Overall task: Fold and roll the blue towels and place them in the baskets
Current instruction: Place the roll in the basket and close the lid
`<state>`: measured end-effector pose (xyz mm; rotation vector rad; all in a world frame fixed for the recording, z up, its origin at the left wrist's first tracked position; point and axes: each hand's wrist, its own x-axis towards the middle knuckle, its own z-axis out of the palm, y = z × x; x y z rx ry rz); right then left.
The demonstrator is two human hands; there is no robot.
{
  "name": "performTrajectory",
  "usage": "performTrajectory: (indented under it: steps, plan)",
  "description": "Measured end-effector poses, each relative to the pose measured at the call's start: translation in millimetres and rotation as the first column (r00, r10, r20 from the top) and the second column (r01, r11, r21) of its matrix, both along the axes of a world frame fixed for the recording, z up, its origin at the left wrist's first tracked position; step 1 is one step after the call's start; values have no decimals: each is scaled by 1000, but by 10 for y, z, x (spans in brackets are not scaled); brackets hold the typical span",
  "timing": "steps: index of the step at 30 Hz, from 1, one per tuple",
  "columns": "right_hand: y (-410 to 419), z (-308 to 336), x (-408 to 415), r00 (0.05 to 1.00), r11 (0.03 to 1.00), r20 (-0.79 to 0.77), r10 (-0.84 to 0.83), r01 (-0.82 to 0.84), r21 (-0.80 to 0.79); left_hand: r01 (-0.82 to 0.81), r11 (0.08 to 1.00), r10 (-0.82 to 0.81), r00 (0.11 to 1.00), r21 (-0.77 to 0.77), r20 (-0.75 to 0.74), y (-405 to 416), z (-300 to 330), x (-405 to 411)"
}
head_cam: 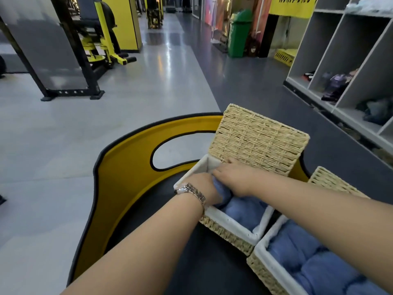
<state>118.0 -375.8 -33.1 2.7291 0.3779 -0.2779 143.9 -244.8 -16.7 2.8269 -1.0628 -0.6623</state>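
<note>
Both hands, left [200, 189] and right [235, 177], grip a towel [222, 191] entering the basket [229, 227] (lid up); crammed, the roll may unravel.

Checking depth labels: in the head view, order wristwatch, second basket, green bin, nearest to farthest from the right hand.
1. Wristwatch: on the left wrist, just left of the right hand.
2. Second basket: lower right, full of blue towels.
3. Green bin: far up the aisle, by the right wall.
</note>
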Motion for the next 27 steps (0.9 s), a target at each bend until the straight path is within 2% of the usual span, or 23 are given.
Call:
performTrajectory:
  steps: [2, 8, 10, 12, 13, 15, 18, 20, 22, 23, 25, 27]
  plan:
    - [-47, -35, -19, 999, 999, 44, 8, -10, 33, -20, 1000, 20, 999, 2, 30, -20, 10, -9]
    - [60, -110, -36, 997, 997, 15, -71, 71, 8, -144, 987, 140, 988, 72, 61, 43, -204, 65]
    - [78, -98, -31, 997, 997, -10, -73, 72, -34, -118, 991, 114, 992, 68, 57, 57, -163, 26]
    - [49, -78, -90, 987, 984, -44, -154, 157, 82, -43, 997, 41, 999, 63, 33, 75, -142, 1]
    - [23, -57, -151, 980, 967, -59, -188, 195, 162, -18, 999, 17, 999, 39, 36, 118, -120, -31]
    - [-12, 55, -306, 983, 960, -13, -181, 179, 215, -42, 992, 47, 998, -117, 40, 276, 25, -194]
    - [-68, 329, -602, 958, 904, 155, -241, 163, 396, -78, 922, 118, 989, -380, 84, 607, 274, -560]
    - [-150, 493, -788, 895, 852, 322, -308, 109, 512, -112, 880, 141, 990, -462, 29, 797, 401, -794]
    - [-320, 591, -891, 777, 861, 520, -355, 55, 505, -141, 855, 160, 987, -499, -5, 941, 507, -978]
    - [-420, 632, -920, 707, 872, 586, -396, 89, 482, -153, 842, 171, 985, -517, -13, 1006, 549, -1074]
    - [-625, 745, -954, 587, 815, 579, -566, 294, 499, -192, 815, 205, 978, -547, -38, 1124, 618, -1260]
    - [-763, 861, -942, 503, 623, 389, -771, 475, 622, -221, 795, 236, 971, -565, -47, 1220, 638, -1385]
